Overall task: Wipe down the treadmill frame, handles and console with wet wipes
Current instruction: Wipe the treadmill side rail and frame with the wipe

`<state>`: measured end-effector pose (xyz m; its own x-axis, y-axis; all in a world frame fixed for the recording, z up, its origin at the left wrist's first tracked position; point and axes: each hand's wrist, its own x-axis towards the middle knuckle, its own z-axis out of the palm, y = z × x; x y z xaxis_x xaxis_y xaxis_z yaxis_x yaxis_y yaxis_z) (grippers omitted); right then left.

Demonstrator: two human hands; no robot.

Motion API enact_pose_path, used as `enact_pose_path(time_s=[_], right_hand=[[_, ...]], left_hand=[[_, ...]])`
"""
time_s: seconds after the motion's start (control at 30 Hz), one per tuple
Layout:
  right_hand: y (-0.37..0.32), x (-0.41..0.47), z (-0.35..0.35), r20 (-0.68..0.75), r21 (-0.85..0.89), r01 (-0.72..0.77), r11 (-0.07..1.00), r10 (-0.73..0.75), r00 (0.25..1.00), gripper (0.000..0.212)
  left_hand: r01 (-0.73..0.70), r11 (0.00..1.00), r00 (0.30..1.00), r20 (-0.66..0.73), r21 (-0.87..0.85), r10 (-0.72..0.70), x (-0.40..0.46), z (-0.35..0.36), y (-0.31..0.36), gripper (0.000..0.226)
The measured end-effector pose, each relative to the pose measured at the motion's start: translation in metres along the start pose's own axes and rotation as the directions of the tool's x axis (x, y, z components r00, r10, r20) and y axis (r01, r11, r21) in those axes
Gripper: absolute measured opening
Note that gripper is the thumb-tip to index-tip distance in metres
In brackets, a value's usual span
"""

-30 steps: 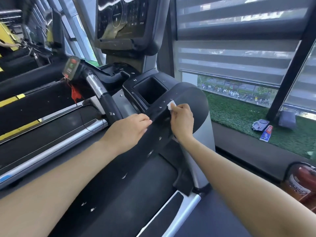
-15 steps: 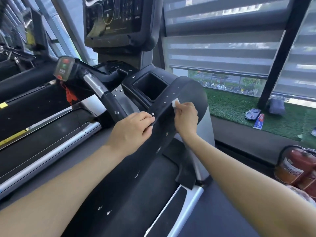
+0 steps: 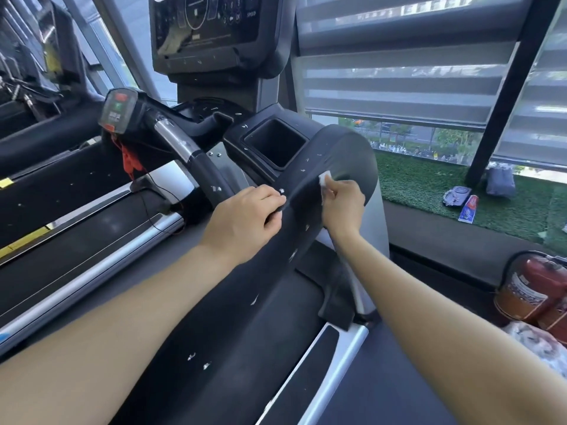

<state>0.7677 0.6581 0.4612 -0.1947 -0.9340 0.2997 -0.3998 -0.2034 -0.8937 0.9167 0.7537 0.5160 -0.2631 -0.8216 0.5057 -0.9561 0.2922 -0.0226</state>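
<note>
Item: small white folded wet wipe [image 3: 324, 178], pinched in right hand [image 3: 342, 207] against broad black padded treadmill side handle [image 3: 310, 216]. Left hand [image 3: 242, 223] curled over the handle's inner edge, bracing. Advised: firm overlapping strokes, lifting white flecks.

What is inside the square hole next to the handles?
The square cup pocket in the treadmill's black console shelf looks dark, with nothing visible in it. Its near wall hides the front of the bottom, so something small could sit there unseen. White flecks lie around its rim.
</note>
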Motion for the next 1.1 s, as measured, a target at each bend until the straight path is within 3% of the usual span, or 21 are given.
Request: enact_pose_path(time_s=[0.2, 0.3, 0.57, 0.73, 0.83, 1.03, 1.1], right_hand=[[-0.009, -0.063, 0.000, 0.047, 0.003, 0.106, 0.994, -0.106, 0.993, 0.022], [-0.009, -0.075, -0.002, 0.084, 0.134, 0.061, 0.989, -0.072, 0.994, 0.022], [0.022, -0.013, 0.007, 0.035, 0.013, -0.062, 0.998, 0.062, 0.997, 0.024], [0.005, -0.089, 0.000, 0.048, 0.080, 0.125, 0.989, -0.129, 0.990, 0.020], [0.007, -0.092, 0.002, 0.048, 0.145, 0.145, 0.979, -0.153, 0.987, 0.020], [0.033, -0.016, 0.009, 0.030, -0.045, -0.113, 0.993, 0.115, 0.993, 0.025], [0.031, -0.023, 0.008, 0.034, -0.029, -0.117, 0.993, 0.117, 0.992, 0.026]], left_hand=[[0.004, 1.000, 1.000, -0.025, 0.004, -0.004, 0.001, 0.002, -0.001, 0.037], [0.004, 1.000, 0.999, -0.036, 0.014, -0.004, 0.001, 0.002, 0.000, 0.037], [0.023, 1.000, 0.999, -0.041, 0.016, -0.023, -0.001, 0.001, 0.002, 0.036], [0.017, 1.000, 0.999, -0.039, 0.022, -0.016, -0.001, 0.001, 0.002, 0.036], [0.014, 1.000, 0.999, -0.041, 0.020, -0.013, -0.001, 0.001, 0.003, 0.036], [0.013, 1.000, 0.999, -0.038, 0.012, -0.013, 0.000, 0.000, 0.003, 0.037], [0.013, 1.000, 0.999, -0.041, 0.010, -0.012, 0.000, 0.000, 0.003, 0.037]])
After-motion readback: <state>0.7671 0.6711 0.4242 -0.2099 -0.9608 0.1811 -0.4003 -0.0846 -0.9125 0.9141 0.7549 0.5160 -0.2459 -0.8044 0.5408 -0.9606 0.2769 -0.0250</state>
